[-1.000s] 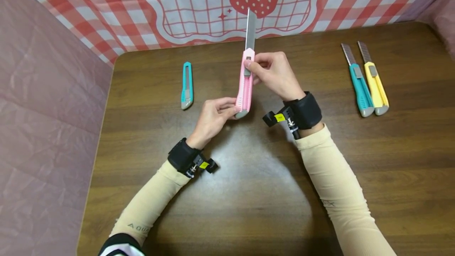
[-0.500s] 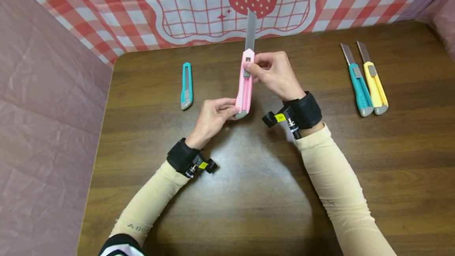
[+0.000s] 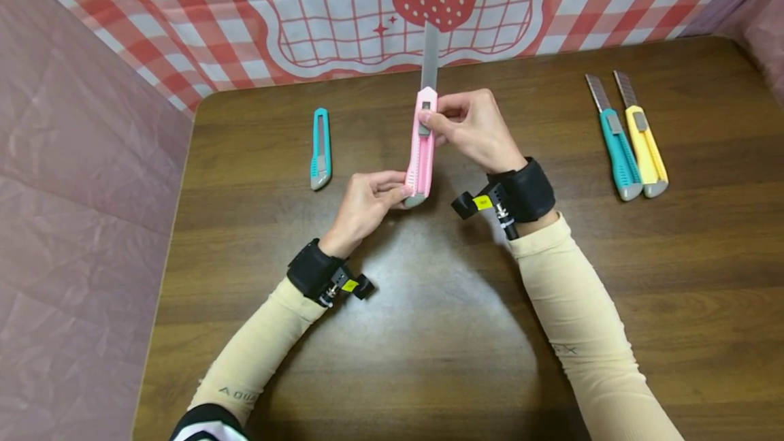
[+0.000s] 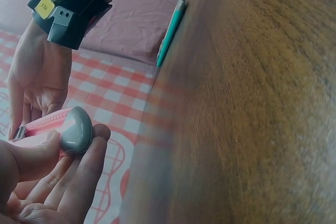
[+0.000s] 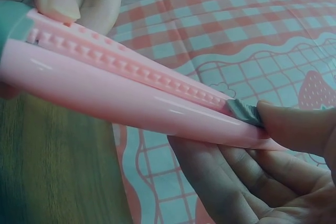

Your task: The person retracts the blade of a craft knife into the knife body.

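A pink utility knife is held raised over the table, its long grey blade extended and pointing away from me. My left hand pinches the grey-capped butt end between thumb and fingers. With its thumb on the grey slider, my right hand grips the knife near its front, fingers behind the handle. In the left wrist view the end cap faces the camera. The right wrist view shows the notched slider track along the handle, but not the blade.
A small turquoise cutter lies on the wooden table at the left, its blade inside the handle. A teal utility knife and a yellow one lie side by side at the right, blades out. A strawberry-print cloth hangs behind.
The pink knife's blade tip and slider sit slightly lower in the head view, and the blade turns its flat face more toward the camera. Both hands keep their hold and barely move.
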The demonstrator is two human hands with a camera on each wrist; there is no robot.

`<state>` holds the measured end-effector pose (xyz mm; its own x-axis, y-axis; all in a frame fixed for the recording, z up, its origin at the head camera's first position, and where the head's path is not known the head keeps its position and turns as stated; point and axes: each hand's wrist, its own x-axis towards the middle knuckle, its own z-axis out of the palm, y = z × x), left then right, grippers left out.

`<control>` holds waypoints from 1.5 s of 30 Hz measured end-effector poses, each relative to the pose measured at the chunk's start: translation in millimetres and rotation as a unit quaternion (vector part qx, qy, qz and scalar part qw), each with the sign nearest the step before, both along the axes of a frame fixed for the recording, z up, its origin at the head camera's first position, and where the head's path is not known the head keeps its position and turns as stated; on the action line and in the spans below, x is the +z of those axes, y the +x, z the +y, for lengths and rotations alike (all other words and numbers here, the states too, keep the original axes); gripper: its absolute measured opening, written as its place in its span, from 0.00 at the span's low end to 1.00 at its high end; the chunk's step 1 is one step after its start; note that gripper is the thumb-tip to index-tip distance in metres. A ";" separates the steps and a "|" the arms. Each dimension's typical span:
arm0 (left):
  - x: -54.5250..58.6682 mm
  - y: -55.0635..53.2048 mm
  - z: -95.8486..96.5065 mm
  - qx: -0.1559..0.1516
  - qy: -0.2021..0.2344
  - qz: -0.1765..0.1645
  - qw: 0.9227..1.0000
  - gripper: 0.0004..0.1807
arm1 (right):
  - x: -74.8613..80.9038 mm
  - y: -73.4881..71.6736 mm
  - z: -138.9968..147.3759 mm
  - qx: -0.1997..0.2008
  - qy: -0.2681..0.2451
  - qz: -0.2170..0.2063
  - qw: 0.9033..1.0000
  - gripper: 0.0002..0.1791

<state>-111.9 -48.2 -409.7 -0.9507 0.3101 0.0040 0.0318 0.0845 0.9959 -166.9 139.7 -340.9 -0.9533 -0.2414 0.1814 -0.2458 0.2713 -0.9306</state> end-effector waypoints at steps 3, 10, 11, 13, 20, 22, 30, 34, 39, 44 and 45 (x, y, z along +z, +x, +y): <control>0.1 0.0 0.0 -0.002 0.002 -0.004 1.000 0.13 | -0.4 -0.3 0.2 0.001 -0.005 -0.002 1.000 0.10; -0.2 0.5 0.2 -0.002 0.017 -0.014 1.000 0.13 | -1.0 -0.4 1.3 0.010 -0.024 -0.014 1.000 0.11; -0.1 0.6 0.3 -0.002 0.016 -0.014 1.000 0.13 | -1.1 -0.5 1.5 0.011 -0.026 -0.014 0.999 0.11; 0.3 0.9 0.4 -0.001 0.016 -0.014 1.000 0.13 | -1.3 -0.6 1.8 0.014 -0.030 -0.014 0.999 0.11; 1.0 1.6 -0.4 -0.003 0.016 -0.011 1.000 0.13 | -1.3 -0.3 1.4 0.020 -0.034 -0.014 0.999 0.11; 0.9 1.3 -0.9 -0.002 0.017 -0.010 1.000 0.13 | -1.4 0.2 0.6 0.020 -0.029 -0.015 0.999 0.11; 1.4 -1.8 -3.0 0.011 0.011 0.001 1.000 0.13 | 0.8 1.5 -3.4 0.008 -0.013 -0.022 1.000 0.13; 2.9 -2.1 -3.4 0.017 0.006 0.017 1.000 0.14 | 12.4 7.7 -4.4 0.016 -0.016 -0.017 1.000 0.13; 11.8 0.7 -3.1 0.016 0.017 0.016 1.000 0.14 | 27.1 18.5 -8.6 0.019 -0.010 0.006 1.000 0.12; 19.3 3.5 -2.5 0.020 0.021 0.014 0.999 0.14 | 30.9 22.0 -11.7 0.010 -0.016 0.023 1.000 0.10; 16.5 2.2 -2.7 0.022 0.022 0.018 0.999 0.14 | 30.3 21.8 -12.2 0.009 -0.020 0.027 0.999 0.10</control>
<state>-109.7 -51.0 -393.2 -0.9622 0.2674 0.0507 0.0642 0.0420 0.9971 -145.1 127.5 -310.6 -0.9376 -0.2497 0.2418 -0.3000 0.2295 -0.9259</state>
